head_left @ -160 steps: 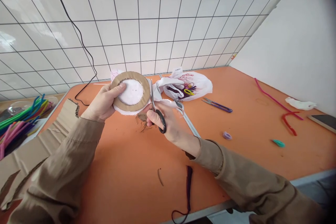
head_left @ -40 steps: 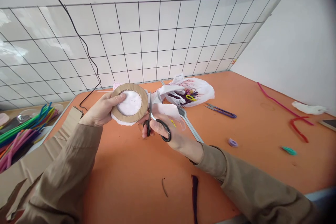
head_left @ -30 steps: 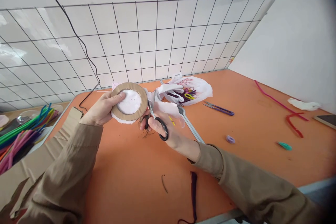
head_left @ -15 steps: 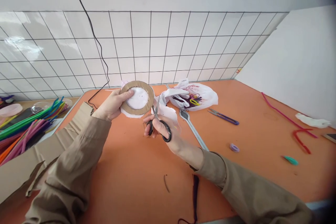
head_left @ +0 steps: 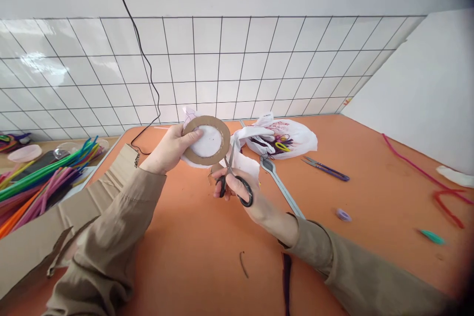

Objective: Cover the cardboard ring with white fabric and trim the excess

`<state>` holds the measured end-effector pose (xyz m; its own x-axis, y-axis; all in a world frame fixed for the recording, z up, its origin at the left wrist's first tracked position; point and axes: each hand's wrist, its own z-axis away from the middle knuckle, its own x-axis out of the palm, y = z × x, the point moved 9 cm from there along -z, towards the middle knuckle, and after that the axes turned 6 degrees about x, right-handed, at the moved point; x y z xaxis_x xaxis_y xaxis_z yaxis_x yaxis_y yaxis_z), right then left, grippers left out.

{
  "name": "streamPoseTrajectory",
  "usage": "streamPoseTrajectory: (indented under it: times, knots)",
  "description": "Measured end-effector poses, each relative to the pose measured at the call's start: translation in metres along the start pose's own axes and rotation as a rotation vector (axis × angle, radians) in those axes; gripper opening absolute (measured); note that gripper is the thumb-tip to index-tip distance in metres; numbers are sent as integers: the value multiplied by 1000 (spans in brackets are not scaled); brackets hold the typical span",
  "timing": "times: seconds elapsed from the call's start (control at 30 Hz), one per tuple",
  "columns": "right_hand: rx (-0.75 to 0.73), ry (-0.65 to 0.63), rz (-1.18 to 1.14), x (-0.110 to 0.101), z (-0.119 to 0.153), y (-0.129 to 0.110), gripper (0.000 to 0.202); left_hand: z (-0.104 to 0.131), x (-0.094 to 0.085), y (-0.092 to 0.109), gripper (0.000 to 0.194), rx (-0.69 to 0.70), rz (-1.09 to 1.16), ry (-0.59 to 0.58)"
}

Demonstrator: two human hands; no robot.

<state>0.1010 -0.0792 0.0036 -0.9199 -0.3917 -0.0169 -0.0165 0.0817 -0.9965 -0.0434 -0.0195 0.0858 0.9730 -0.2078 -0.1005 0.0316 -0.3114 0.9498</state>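
Note:
My left hand point(head_left: 168, 148) grips a brown cardboard ring point(head_left: 221, 133) at its left side, with the thumb over the front. White paper point(head_left: 207, 142) shows through the ring's hole and sticks out past its outer edge. My right hand point(head_left: 240, 190) has its fingers in the black handles of a pair of scissors point(head_left: 230, 158). The blades point up and stand a little apart at the lower right edge of the ring. Whether they touch the paper I cannot tell. Behind my right hand lies a loose white piece of paper point(head_left: 246, 164).
A white plastic bag point(head_left: 303, 136) with yarn lies at the back. To the right are thread snips point(head_left: 326, 168), a purple tape roll point(head_left: 343, 215), a teal piece point(head_left: 432, 236) and red pipe cleaners point(head_left: 448, 207). Cardboard point(head_left: 74, 212) and colourful pipe cleaners point(head_left: 48, 177) lie left.
The whole view has shifted, so everything appears farther right. The ring and the scissors stay close together, in the same hands. A pinkish flap now shows more above the ring's upper left.

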Motion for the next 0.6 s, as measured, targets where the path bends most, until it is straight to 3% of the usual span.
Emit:
streamPoseTrajectory:
  times: [0.23, 0.6]
  knots:
    - [-19, -77, -57, 9, 6, 0, 48, 1, -5, -8, 35, -112, 124, 83]
    - [155, -127, -141, 18, 22, -3, 44, 1, -13, -7, 40, -131, 149, 129]
